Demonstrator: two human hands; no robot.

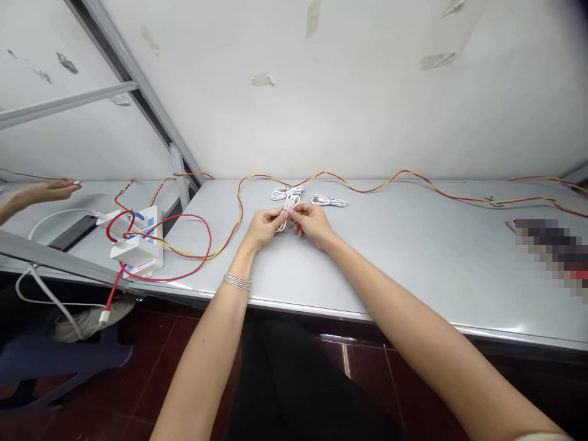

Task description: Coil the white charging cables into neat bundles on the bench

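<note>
- Holding, item one: a white cable bundle [292, 200], between my left hand [264, 227] and my right hand [315, 223], left of the middle of the bench [399, 263] and toward its far edge; from my remote seat I cannot tell whether it touches the surface.
- Left hand: narrow, thumb and fingers pinched on the bundle's lower part.
- Right hand: narrow, thumb and fingertip closed at the bundle's waist; the other fingers curl below, partly hidden.
- Risk, first: loops could spring loose, I judge, if either pinch slackened.
- Risk, second: the bundle could tangle with a second coil [277, 193], since the two overlap in my view, the coil on the far-edge side.
- Risk, third: a left forearm swung wide could snag the red-and-yellow wire [239, 196], which runs toward the power strip [151, 267] at the bench's left edge.
- Appearance: slim white cord, folded in long narrow loops, gathered at the waist, fanned toward the far edge; whether a tie binds it, my fingers hide.
- Adjacent: a third coil [333, 201], right of the bundle, near the far edge.
</note>
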